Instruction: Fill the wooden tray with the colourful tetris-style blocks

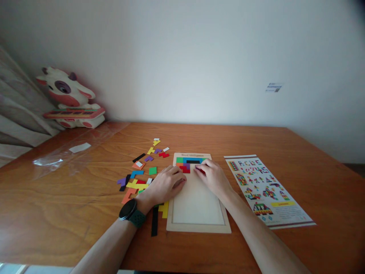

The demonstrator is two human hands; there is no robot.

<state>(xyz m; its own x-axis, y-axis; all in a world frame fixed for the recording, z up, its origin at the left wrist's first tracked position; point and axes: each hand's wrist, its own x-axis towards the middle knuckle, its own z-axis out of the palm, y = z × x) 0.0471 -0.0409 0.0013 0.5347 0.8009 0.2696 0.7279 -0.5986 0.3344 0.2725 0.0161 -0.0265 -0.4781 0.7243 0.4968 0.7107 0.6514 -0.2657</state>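
A pale wooden puzzle tray (196,224) lies on the table in front of me. Its far end holds a few fitted coloured pieces (186,161) in blue, green, black, red and purple. My right hand (213,176) rests on the tray's upper part, fingertips pressing a red piece (201,171) beside the fitted ones. My left hand (165,185), with a black watch on the wrist, lies flat across the tray's left rim, fingers near the red fitted piece. Loose coloured pieces (137,179) are scattered to the left of the tray.
A printed pattern sheet (266,190) lies right of the tray. A clear plastic bag (71,152) sits at the left. A cow-shaped toy (70,99) stands in the back left corner against the wall. A long black piece (154,222) lies by the tray's near left.
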